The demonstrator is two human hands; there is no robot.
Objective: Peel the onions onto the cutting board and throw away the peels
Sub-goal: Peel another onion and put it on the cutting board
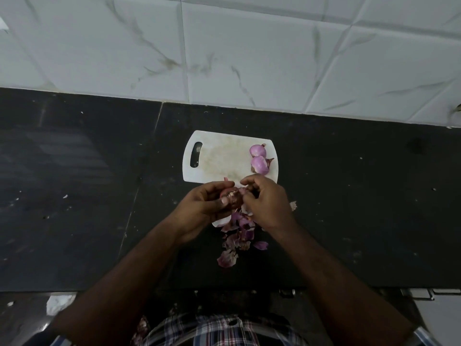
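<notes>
at frame centre the left hand (207, 203) cups the onion (233, 197) in a curled grip while the right hand (264, 203) pinches its skin. best to pull downward so the strips join the peels (237, 236) below, near the cutting board (224, 156).

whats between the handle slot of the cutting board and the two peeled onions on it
In the head view, only bare, stained board surface lies between the handle slot of the cutting board and the two peeled onions at its right edge; no peels or tools sit there.
</notes>
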